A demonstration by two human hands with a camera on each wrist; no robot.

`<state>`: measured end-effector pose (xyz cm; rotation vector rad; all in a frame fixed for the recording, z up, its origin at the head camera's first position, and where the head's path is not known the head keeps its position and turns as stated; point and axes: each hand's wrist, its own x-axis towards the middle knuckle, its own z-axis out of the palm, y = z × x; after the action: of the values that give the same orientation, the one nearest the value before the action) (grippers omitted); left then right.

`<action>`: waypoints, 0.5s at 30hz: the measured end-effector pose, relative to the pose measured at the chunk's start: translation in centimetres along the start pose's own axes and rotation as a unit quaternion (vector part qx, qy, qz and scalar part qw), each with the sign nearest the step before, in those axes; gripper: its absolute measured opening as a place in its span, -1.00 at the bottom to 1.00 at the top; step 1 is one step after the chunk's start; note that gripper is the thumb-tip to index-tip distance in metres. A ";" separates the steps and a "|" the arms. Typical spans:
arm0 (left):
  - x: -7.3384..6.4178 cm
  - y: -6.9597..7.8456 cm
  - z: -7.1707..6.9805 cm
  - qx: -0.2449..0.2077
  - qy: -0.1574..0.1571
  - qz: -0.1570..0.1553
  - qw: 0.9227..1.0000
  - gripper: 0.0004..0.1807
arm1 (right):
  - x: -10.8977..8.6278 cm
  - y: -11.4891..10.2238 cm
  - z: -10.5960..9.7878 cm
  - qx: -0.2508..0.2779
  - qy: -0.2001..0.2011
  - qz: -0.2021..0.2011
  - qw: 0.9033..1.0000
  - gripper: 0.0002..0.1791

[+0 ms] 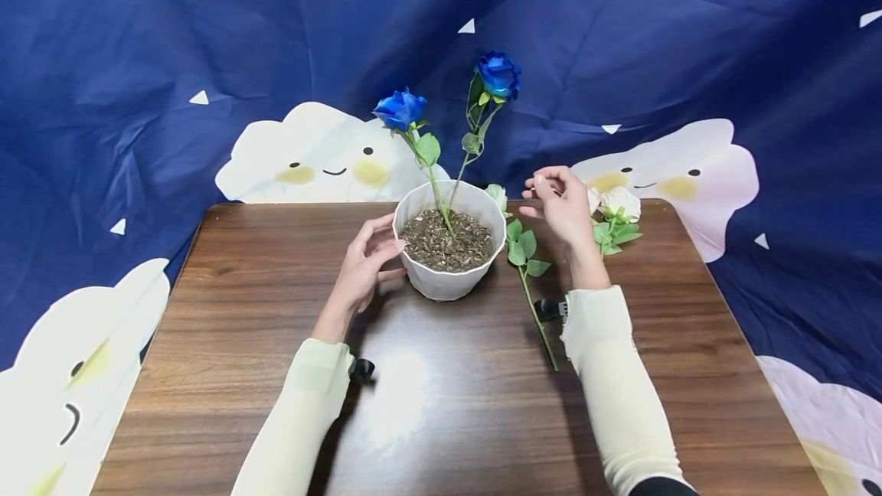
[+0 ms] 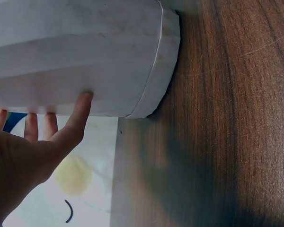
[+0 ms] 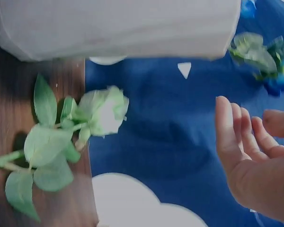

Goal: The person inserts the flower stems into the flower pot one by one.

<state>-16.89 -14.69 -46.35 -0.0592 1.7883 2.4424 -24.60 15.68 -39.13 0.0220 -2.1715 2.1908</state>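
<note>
A white faceted pot (image 1: 448, 282) filled with brown soil (image 1: 441, 251) stands near the table's back edge. Two blue roses, a left one (image 1: 400, 109) and a taller right one (image 1: 499, 75), rise from the soil. My left hand (image 1: 361, 262) touches the pot's left side, fingertips and thumb against its wall, as the left wrist view also shows. To the right of the pot my right hand (image 1: 561, 209) is raised, fingers loosely bent and holding nothing. Below it a white rose (image 3: 104, 113) with green leaves lies on the table, its stem (image 1: 537, 320) pointing towards me.
More white roses (image 1: 620, 205) lie at the back right of the brown wooden table (image 1: 276, 282), partly behind my right hand and wrist. A dark blue cloth (image 1: 207, 37) with smiling clouds hangs behind the table's back edge.
</note>
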 end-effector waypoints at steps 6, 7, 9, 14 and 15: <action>-0.1 -0.1 -0.1 -0.002 0.002 0.002 1.000 -0.36 | -0.5 0.9 -2.7 0.027 0.009 0.027 0.999 -0.82; -0.2 -0.1 -0.1 -0.002 0.002 0.001 1.000 -0.36 | -0.6 1.1 -3.3 0.033 0.013 0.035 0.999 -0.82; -0.2 -0.1 -0.1 -0.001 0.003 -0.002 1.000 -0.36 | -0.9 1.4 -4.3 0.044 0.021 0.047 0.998 -0.82; -0.2 -0.1 0.0 -0.001 0.001 -0.002 1.000 -0.37 | -1.4 2.4 -7.1 0.091 0.049 0.068 0.992 -0.91; -0.2 -0.1 0.0 -0.001 0.000 -0.001 1.000 -0.37 | -1.5 2.6 -7.6 0.098 0.057 0.072 0.991 -0.93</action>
<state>-16.73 -14.67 -46.41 -0.0622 1.7852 2.4425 -23.02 23.23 -41.85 -0.2520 -1.9476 2.4109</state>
